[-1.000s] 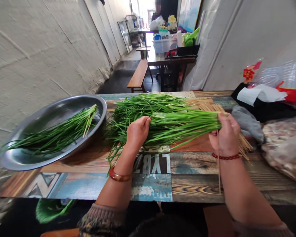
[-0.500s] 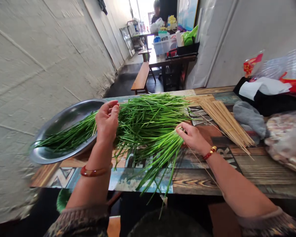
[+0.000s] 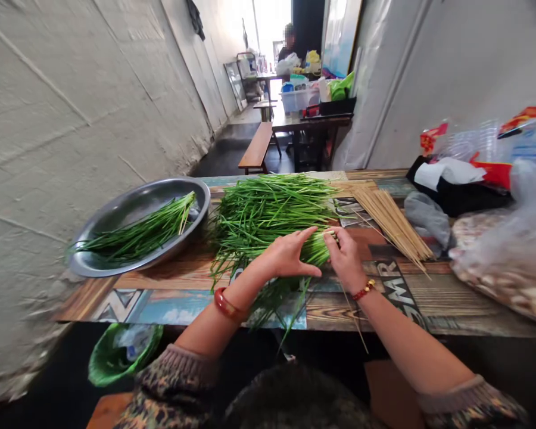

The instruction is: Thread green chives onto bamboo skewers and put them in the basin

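Note:
My right hand pinches a bunch of garlic chives by the pale stem ends; the green leaves fan toward the table's front edge. A thin bamboo skewer slants down below this hand; whether the fingers grip it I cannot tell. Beside it, my left hand is open, thumb and fingers spread over the bunch. Behind both hands lies a large pile of chives. On the left, a metal basin holds another chive bunch, with short skewer-like sticks at its stem end.
Loose bamboo skewers lie fanned out on the right of the table. Past them are a grey plastic bag and a clear bag of garlic. A green-lined bin stands below the front edge. A person is far back.
My left hand has moved right, from beside the basin to the bunch at my right hand. The right hand keeps its hold. The view has shifted slightly.

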The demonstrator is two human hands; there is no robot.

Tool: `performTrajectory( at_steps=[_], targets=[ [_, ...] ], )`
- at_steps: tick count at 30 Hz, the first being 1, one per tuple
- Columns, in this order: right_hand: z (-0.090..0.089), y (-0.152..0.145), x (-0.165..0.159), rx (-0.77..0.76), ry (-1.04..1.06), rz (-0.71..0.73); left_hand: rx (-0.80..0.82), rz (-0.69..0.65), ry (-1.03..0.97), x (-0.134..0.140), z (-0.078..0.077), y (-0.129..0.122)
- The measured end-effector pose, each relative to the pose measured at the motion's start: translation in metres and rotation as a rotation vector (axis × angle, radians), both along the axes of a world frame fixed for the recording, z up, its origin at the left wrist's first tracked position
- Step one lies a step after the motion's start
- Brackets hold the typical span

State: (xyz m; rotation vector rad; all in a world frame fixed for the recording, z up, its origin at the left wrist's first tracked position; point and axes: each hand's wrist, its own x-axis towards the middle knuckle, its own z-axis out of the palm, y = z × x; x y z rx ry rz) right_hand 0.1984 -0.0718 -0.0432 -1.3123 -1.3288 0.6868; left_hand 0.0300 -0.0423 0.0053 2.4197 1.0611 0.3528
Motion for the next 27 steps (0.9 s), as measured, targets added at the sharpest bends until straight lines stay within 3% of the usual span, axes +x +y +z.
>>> performTrajectory(
  at_steps=[5, 8, 11, 15, 17, 19, 27],
  targets=[
    [-0.018, -0.023, -0.005, -0.147, 0.166, -0.044, 0.266, 0.086, 0.318, -0.003, -0.004, -0.035],
    [-0.026, -0.031, -0.005, -0.199, 0.143, 0.012, 0.319, 0.062, 0.414, -0.013, -0.009, -0.048],
    [-0.026, -0.035, -0.005, -0.212, 0.062, 0.079, 0.287, -0.002, 0.381, -0.028, -0.012, -0.050],
    [-0.020, -0.037, -0.007, -0.210, -0.027, 0.088, 0.113, -0.044, 0.152, -0.041, -0.012, -0.031],
    [-0.019, -0.036, -0.008, -0.208, -0.065, 0.066, 0.113, 0.078, 0.041, -0.041, -0.013, -0.017],
    [-0.019, -0.036, -0.009, -0.209, -0.085, 0.053, 0.170, 0.140, 0.046, -0.036, -0.015, -0.003],
    [-0.023, -0.034, -0.009, -0.189, -0.088, 0.039, 0.393, 0.087, 0.266, -0.013, -0.032, 0.033]
  ],
)
